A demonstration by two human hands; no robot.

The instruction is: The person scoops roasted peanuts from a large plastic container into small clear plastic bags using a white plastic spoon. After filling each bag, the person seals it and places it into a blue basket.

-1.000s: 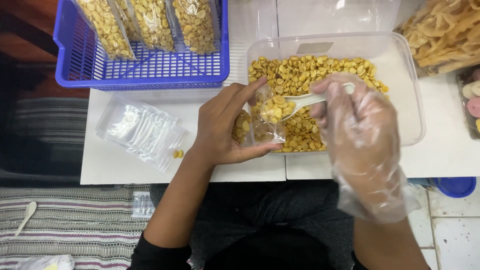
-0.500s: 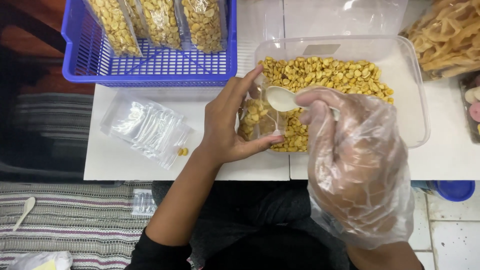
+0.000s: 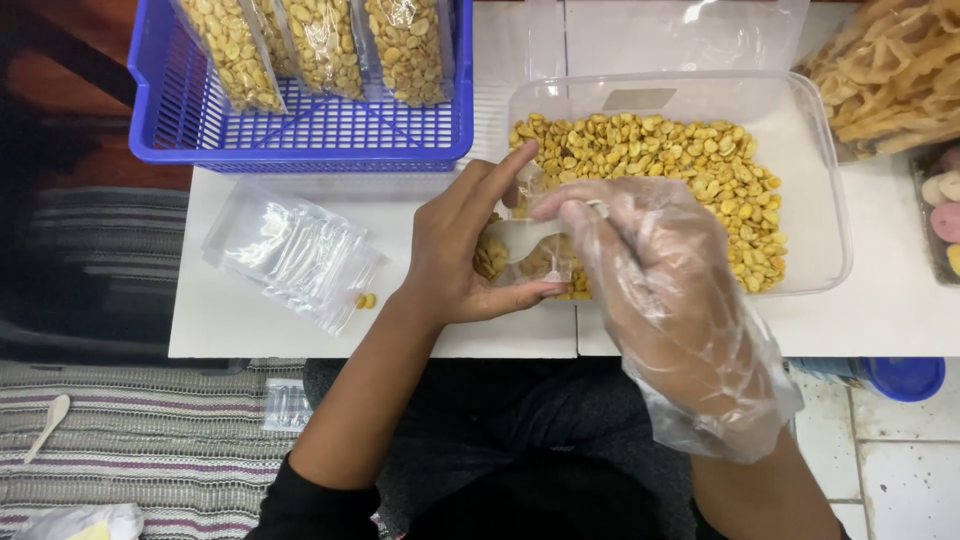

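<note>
White table (image 3: 260,320), two slabs meeting mid-front. Left hand (image 3: 465,250) grip pinching small clear plastic pouch (image 3: 520,262) near front edge; gloved right hand (image 3: 650,270) grip closed on white plastic spoon (image 3: 525,236). Clear plastic tub of yellow kernels (image 3: 800,150) behind. Blue plastic basket (image 3: 300,140) at far-left edge. Striped rug (image 3: 150,440) below.

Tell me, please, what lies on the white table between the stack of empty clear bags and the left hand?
In the head view, two loose yellow kernels lie on the white table, just right of the stack of empty clear bags and short of the left hand.
</note>
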